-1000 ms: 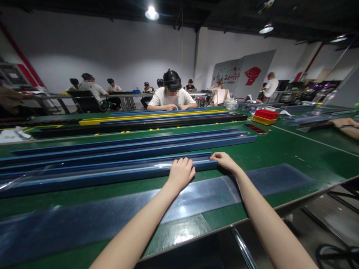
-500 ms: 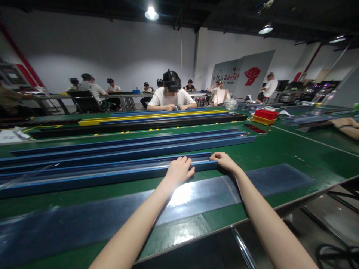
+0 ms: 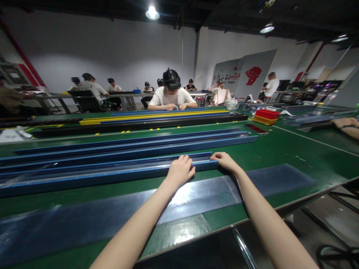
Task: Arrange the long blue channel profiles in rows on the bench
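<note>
A long blue channel rail [image 3: 92, 175] lies across the green table [image 3: 280, 149] in front of me, with clear film along its top. My left hand [image 3: 180, 171] rests on the rail near its right end, fingers curled over the top edge. My right hand [image 3: 226, 161] grips the rail's right end tip. A strip of clear plastic film [image 3: 196, 198] lies flat on the table between me and the rail, under both forearms.
More blue rails [image 3: 134, 144] lie parallel behind the near one; yellow and black rails [image 3: 151, 117] lie farther back. A person in a white shirt [image 3: 171, 98] sits opposite. Red and yellow trays [image 3: 266, 116] stand at right. Another person's hand [image 3: 343, 122] rests at far right.
Almost nothing has moved; both hands stay on the rail's right end, the left hand shifting only slightly.
</note>
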Demonstrator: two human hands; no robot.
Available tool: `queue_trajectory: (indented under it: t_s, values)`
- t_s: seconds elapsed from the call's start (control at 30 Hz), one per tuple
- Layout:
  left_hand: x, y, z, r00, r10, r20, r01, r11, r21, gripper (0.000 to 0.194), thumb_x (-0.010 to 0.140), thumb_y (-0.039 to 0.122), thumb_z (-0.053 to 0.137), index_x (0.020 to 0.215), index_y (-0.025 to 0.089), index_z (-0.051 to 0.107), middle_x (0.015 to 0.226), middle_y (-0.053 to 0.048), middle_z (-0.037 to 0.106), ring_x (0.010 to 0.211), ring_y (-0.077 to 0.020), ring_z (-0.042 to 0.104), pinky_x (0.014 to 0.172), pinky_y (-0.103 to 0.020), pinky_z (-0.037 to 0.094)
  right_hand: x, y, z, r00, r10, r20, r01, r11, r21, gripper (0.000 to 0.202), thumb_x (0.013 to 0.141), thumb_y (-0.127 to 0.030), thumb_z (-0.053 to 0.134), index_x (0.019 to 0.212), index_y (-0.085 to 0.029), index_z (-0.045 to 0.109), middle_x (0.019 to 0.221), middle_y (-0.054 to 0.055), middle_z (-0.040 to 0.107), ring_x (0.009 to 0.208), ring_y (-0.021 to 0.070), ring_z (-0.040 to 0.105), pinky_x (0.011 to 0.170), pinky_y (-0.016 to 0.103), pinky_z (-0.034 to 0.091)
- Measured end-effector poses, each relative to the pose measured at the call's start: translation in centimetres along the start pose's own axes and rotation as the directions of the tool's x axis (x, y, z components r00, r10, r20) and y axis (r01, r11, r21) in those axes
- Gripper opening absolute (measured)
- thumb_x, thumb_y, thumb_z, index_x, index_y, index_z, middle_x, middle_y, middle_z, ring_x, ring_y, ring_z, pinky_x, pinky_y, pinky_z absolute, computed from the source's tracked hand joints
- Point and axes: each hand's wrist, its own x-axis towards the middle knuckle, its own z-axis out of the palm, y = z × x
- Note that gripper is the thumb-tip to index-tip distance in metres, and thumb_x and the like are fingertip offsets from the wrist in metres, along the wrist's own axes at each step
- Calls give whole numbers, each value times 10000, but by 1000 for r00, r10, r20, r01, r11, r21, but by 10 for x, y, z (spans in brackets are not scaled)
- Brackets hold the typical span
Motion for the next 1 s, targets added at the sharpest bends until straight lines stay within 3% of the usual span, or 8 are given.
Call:
queue_trajectory:
  t_s: [0.73, 1.0]
  values:
    - [0, 0, 1, 1000, -2, -9, 2, 1000, 23, 212, 849, 323, 432, 874, 153, 557, 1010, -77, 585, 928, -207, 518, 719, -294, 454, -1, -2, -1, 1000, -5, -3, 5, 999, -34, 240, 681, -363, 511, 635, -161, 631, 616, 22, 625, 622, 149, 554, 581, 237, 384]
    - [0, 2, -1, 999, -24, 20, 24, 1000, 13, 219, 850, 326, 423, 858, 154, 558, 910, -62, 601, 856, -202, 542, 662, -297, 444, -1, -1, 0, 1000, -6, -7, 6, 1000, -25, 245, 677, -373, 506, 632, -166, 630, 617, 24, 623, 625, 153, 556, 583, 242, 380]
